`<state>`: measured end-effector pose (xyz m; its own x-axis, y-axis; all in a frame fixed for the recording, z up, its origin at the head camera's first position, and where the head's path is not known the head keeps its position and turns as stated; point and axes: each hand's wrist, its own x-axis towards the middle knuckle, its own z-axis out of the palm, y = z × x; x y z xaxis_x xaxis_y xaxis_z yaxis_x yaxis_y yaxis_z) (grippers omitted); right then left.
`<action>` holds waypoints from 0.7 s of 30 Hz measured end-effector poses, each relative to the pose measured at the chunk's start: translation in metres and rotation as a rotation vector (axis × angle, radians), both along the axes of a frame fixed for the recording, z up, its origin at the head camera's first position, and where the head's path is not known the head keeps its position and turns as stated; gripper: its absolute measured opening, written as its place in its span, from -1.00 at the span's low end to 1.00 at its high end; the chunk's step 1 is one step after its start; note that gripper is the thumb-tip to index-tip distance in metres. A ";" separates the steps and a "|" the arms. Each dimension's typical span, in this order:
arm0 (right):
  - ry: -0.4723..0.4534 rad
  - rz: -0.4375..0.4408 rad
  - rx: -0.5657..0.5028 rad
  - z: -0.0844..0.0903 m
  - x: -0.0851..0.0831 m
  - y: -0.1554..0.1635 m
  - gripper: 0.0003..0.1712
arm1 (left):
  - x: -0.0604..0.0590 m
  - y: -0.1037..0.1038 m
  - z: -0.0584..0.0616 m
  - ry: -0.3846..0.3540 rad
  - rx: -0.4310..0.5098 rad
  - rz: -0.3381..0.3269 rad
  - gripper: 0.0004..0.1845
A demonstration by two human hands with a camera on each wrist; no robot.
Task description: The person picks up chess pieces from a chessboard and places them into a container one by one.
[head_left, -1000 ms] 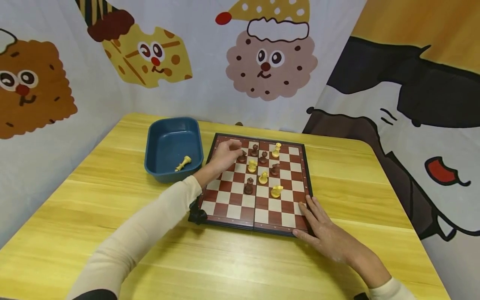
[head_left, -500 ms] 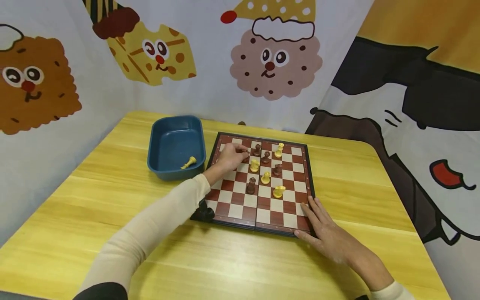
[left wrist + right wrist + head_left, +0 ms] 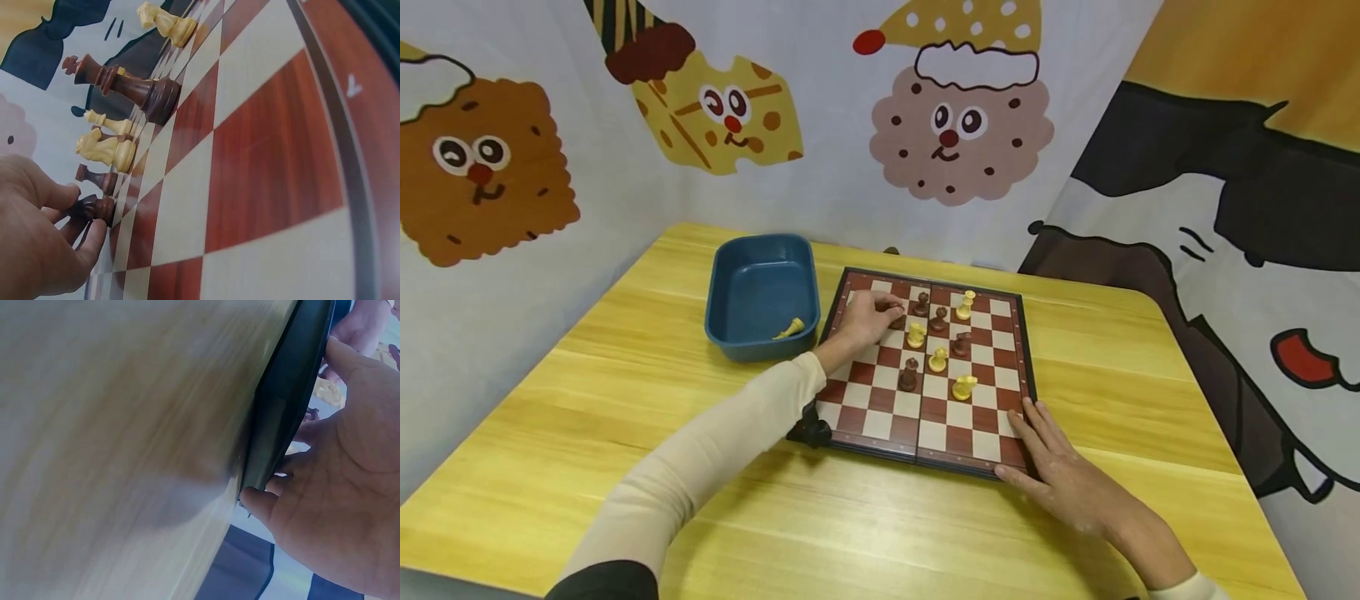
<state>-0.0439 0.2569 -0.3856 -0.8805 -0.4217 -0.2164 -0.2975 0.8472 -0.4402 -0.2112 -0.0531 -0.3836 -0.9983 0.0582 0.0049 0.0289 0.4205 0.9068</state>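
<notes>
I am looking down on a yellow wood-grain table boxed in by cartoon-printed cloth walls. At the far-left part of the chessboard, a dark chess piece is standing upright on its square, long axis vertical, and my left hand is closing round it: in the left wrist view thumb and fingertips are pinching its top from both sides, so the grip is narrow and on the piece. The piece is sitting right under that hand, at the hand's far side, with the other dark pieces just beside it along the same rows and three pale pieces a little nearer me. The left hand is plainly the nearer one; the right is well apart, at the board's opposite corner. My right hand is lying flat with fingers straight on the near-right corner of the board, thumb against the black edge, holding nothing, only pressing the board down. A tall pale piece is standing near the far edge. Left of the board, close to the working hand, a blue tray is sitting on the table with one pale piece lying on its side inside. A small black clasp is jutting from the board's near-left corner.
</notes>
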 end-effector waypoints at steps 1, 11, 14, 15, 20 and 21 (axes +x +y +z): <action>-0.005 0.001 -0.002 0.000 0.000 0.000 0.01 | 0.001 0.000 0.000 0.006 -0.007 -0.005 -0.79; -0.019 0.016 -0.026 0.000 0.000 0.001 0.01 | 0.005 -0.008 0.006 0.093 -0.049 -0.039 -0.77; -0.030 0.014 -0.025 -0.001 0.000 0.000 0.03 | 0.007 -0.013 0.012 0.097 -0.051 -0.032 -0.77; -0.033 0.011 -0.022 0.000 0.000 0.000 0.03 | 0.007 -0.015 0.014 0.101 -0.045 -0.028 -0.78; -0.023 0.008 -0.016 0.003 -0.001 -0.001 0.03 | 0.008 -0.026 0.026 0.106 0.036 -0.040 -0.79; -0.020 0.007 -0.015 0.003 -0.001 0.000 0.03 | 0.008 -0.028 0.028 0.100 0.048 -0.043 -0.79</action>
<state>-0.0448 0.2564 -0.3822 -0.8730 -0.4311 -0.2278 -0.2943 0.8384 -0.4589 -0.2029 -0.0812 -0.3553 -0.9893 0.0982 0.1078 0.1370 0.3733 0.9175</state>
